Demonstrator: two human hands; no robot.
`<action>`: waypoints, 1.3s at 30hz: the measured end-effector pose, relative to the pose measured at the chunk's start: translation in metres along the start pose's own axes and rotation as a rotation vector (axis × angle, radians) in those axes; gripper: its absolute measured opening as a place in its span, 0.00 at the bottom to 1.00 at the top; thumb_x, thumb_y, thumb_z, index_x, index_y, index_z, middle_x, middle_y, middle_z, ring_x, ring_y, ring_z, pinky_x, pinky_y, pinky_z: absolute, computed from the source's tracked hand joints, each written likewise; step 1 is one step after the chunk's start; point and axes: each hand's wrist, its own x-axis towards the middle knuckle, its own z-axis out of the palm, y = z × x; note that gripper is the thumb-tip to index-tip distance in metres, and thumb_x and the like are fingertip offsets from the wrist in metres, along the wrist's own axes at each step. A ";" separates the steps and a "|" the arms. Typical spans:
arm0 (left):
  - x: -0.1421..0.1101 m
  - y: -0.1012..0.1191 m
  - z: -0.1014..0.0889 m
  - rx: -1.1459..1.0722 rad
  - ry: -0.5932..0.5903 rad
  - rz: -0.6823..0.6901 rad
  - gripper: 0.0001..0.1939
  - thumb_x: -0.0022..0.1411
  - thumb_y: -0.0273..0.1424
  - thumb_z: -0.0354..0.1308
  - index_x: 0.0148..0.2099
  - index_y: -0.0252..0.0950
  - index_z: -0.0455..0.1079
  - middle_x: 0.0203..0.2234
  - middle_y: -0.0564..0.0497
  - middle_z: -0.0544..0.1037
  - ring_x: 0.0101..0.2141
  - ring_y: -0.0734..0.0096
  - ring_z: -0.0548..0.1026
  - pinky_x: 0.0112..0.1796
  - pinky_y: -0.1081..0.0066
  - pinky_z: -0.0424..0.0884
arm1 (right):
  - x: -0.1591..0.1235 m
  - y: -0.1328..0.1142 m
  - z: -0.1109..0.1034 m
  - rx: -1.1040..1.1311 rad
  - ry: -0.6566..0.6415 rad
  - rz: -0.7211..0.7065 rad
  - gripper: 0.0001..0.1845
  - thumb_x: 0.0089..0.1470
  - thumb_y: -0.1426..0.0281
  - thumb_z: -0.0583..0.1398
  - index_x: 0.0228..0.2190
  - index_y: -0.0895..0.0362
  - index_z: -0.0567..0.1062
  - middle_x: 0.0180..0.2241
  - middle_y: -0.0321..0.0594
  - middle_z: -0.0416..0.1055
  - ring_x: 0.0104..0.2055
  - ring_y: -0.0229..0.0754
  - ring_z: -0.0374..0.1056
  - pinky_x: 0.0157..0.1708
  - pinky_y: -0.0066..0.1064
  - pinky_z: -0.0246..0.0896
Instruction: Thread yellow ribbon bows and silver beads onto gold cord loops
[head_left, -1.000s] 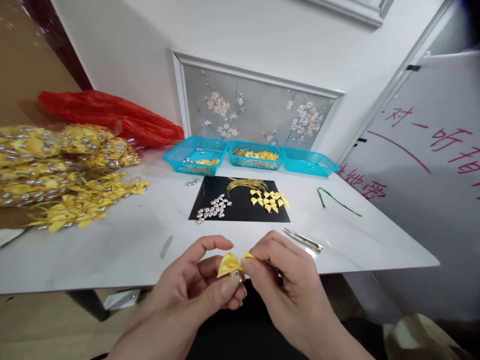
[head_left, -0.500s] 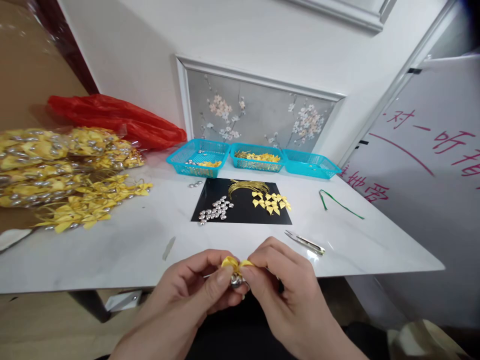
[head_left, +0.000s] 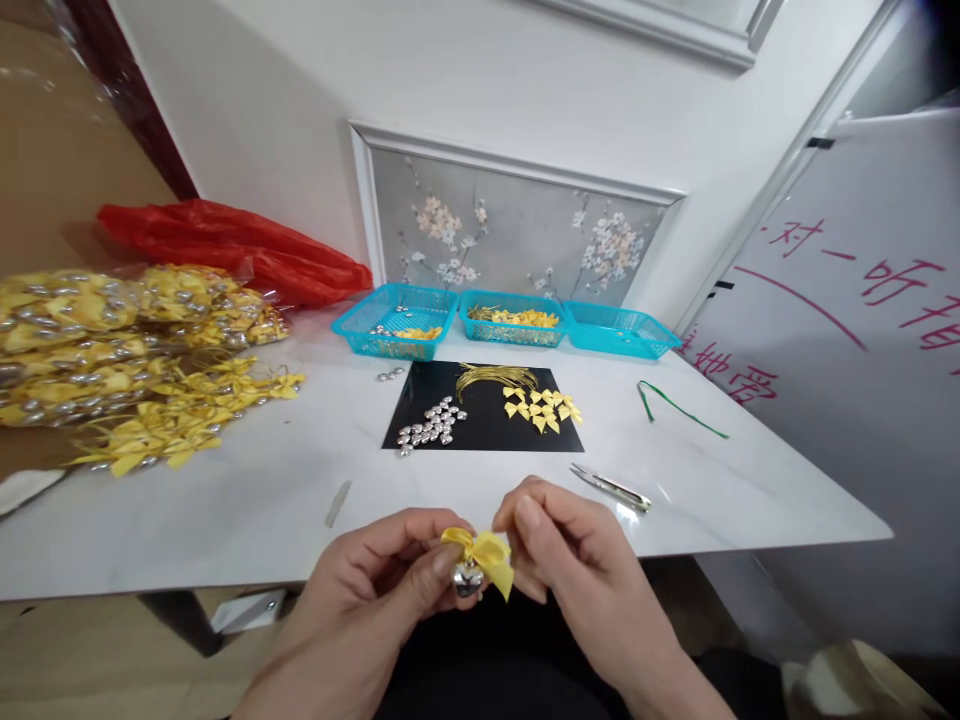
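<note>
My left hand pinches a yellow ribbon bow with a shiny silver heart-shaped bead hanging under it. The bow's right loop and tail stick out from the fingers. Just right of the bow, my right hand has its thumb and forefinger pressed together; whatever is between them cannot be made out. On a black mat beyond the hands lie silver heart beads, gold cords and yellow bows.
Thread snips and a green tie lie right of the mat. Behind it stand blue baskets. Finished-looking yellow bow pieces, bagged bundles and a red plastic bag fill the left. A grey strip lies near the table's front edge.
My right fingers have come off the bow and moved slightly right and up. More of the bow and the heart bead now shows in my left hand.
</note>
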 end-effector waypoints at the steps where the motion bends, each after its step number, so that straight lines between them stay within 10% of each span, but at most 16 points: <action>1: 0.000 0.000 0.000 0.006 -0.004 0.001 0.09 0.52 0.39 0.72 0.33 0.41 0.83 0.25 0.53 0.80 0.29 0.72 0.73 0.32 0.78 0.72 | 0.002 0.002 -0.001 0.045 0.007 0.020 0.17 0.66 0.57 0.55 0.32 0.56 0.73 0.20 0.28 0.55 0.20 0.32 0.49 0.21 0.27 0.46; 18: -0.005 0.005 0.010 -0.063 0.055 -0.038 0.15 0.43 0.41 0.77 0.30 0.38 0.82 0.24 0.52 0.81 0.26 0.74 0.74 0.29 0.81 0.74 | 0.009 0.010 -0.012 -0.044 0.074 -0.087 0.12 0.67 0.63 0.56 0.36 0.55 0.76 0.22 0.29 0.56 0.22 0.31 0.53 0.22 0.26 0.49; 24: 0.001 -0.003 -0.008 -0.261 -0.170 -0.154 0.16 0.54 0.31 0.73 0.46 0.43 0.80 0.27 0.54 0.80 0.26 0.77 0.75 0.29 0.79 0.73 | 0.006 -0.005 -0.012 -0.250 -0.157 -0.285 0.17 0.62 0.76 0.58 0.47 0.47 0.78 0.41 0.37 0.69 0.35 0.35 0.65 0.32 0.26 0.62; 31: 0.012 -0.013 -0.016 -0.379 -0.411 -0.232 0.19 0.58 0.29 0.69 0.52 0.41 0.76 0.25 0.55 0.77 0.24 0.79 0.73 0.28 0.79 0.69 | 0.020 -0.010 -0.013 -0.263 -0.300 -0.272 0.08 0.58 0.78 0.61 0.35 0.55 0.79 0.36 0.36 0.68 0.35 0.35 0.66 0.35 0.26 0.63; 39: 0.010 -0.003 -0.023 0.052 -0.088 -0.026 0.20 0.61 0.50 0.60 0.43 0.41 0.81 0.45 0.46 0.82 0.48 0.60 0.77 0.47 0.71 0.74 | 0.010 -0.024 -0.013 -0.546 -0.190 -0.223 0.07 0.59 0.79 0.60 0.30 0.56 0.71 0.32 0.33 0.67 0.32 0.33 0.65 0.32 0.25 0.58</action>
